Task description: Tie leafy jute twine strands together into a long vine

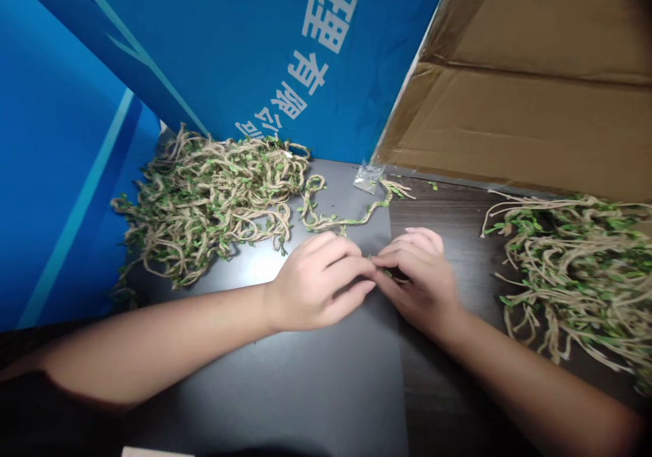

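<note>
My left hand [326,277] and my right hand [420,270] meet fingertip to fingertip over the middle of the table. Both are closed in a pinch on a short bit of leafy twine, with a little of its tan and green showing under my right fingers. Most of that bit is hidden by the fingers. Just beyond my hands, a garland of jute twine with small green leaves [364,221] curves across the grey surface, its frayed end towards the right. Whether it joins the piece in my fingers cannot be seen.
A tangled heap of leafy twine [214,199] lies at the left. Another pile with loose ends [575,267] is at the right. A small clear plastic bag [367,178] rests near the blue printed panel [214,43]. Cardboard [530,117] stands at the back right.
</note>
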